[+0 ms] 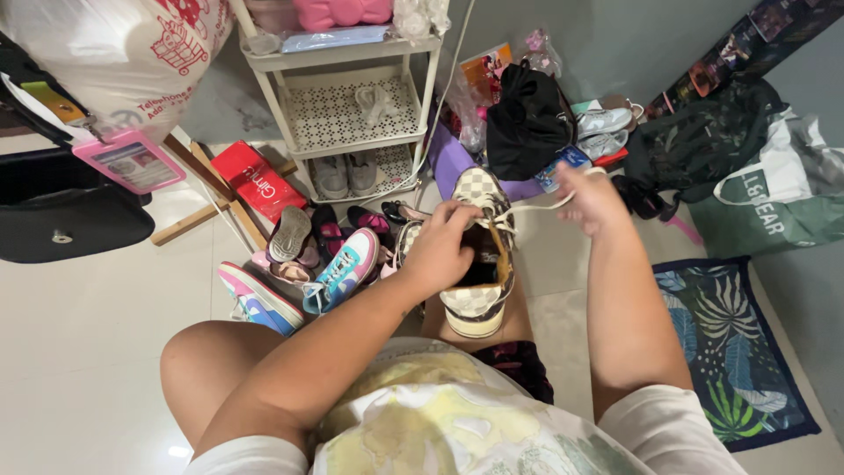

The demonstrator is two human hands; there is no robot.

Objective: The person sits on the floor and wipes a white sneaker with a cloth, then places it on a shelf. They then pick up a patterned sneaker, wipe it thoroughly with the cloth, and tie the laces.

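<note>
checkered sneaker (477,264) propped on my knee so the opening faces up. left hand (437,249) pinches its tongue to steady it. right hand (591,197) closed round the white lace (536,208), drawn taut sideways. colourful sneakers (308,286) lie on the floor (88,334).

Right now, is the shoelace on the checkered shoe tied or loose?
Loose. The right hand pulls one end of the shoelace out straight from the checkered shoe, with no bow in view, and the left hand steadies the shoe.
</note>
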